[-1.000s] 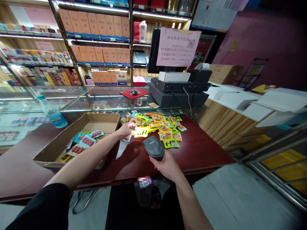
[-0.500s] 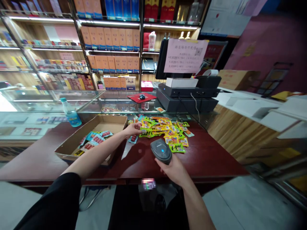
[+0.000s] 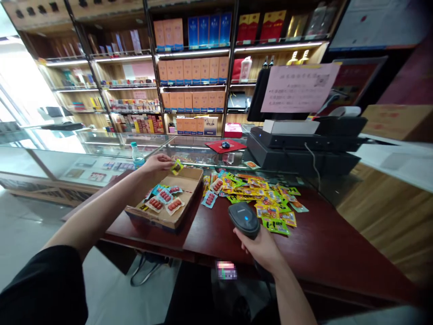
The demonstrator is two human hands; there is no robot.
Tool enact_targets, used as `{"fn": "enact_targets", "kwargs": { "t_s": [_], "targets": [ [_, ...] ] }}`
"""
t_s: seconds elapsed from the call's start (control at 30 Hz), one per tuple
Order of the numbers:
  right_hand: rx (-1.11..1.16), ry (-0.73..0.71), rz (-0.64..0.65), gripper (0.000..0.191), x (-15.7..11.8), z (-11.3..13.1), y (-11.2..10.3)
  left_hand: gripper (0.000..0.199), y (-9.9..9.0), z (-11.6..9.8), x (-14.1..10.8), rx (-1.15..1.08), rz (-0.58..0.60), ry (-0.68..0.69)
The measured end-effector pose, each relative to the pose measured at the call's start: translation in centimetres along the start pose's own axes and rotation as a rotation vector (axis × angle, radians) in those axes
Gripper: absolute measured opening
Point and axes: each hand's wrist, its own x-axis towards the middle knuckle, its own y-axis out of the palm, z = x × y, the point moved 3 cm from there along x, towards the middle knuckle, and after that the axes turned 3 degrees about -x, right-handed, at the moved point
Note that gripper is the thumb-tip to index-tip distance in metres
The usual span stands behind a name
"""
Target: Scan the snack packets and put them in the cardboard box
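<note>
My left hand (image 3: 158,163) pinches a small yellow-green snack packet (image 3: 177,167) above the far end of an open cardboard box (image 3: 191,183). Inside the box lie several blue and clear snack packets (image 3: 164,195) with red pieces showing. My right hand (image 3: 262,247) is wrapped around the handle of a dark grey barcode scanner (image 3: 244,219) with a blue light on top, held over the front of the table. Just beyond the scanner spreads a pile of yellow and green snack packets (image 3: 267,197), with a few red-and-blue ones at its left side.
The dark red table (image 3: 209,234) meets a glass display counter (image 3: 189,146). On that stand a register and monitor with a pink sheet (image 3: 299,88), plus a mouse on a red mat (image 3: 213,146). A blue bottle (image 3: 137,155) stands behind my left forearm.
My left hand has moved from the pile leftward over the box, carrying a yellow-green packet. The camera view has turned left. My right hand still holds the scanner near the pile.
</note>
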Motion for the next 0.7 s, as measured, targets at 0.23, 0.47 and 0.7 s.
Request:
{"fn": "enact_targets", "kwargs": {
  "t_s": [0.23, 0.47, 0.7],
  "targets": [
    [-0.013, -0.032, 0.024, 0.028, 0.5, -0.2, 0.2, 0.039, -2.0, 0.5, -0.9, 0.035, -0.022, -0.019],
    [0.005, 0.009, -0.064, 0.027, -0.2, -0.8, -1.5, 0.052, 9.0, 2.3, 0.5, -0.009, 0.249, -0.023],
    [0.036, 0.067, -0.14, 0.028, -1.7, -2.5, -3.8, 0.045, 21.5, 5.3, 2.0, 0.053, 0.501, -0.011]
  ]
}}
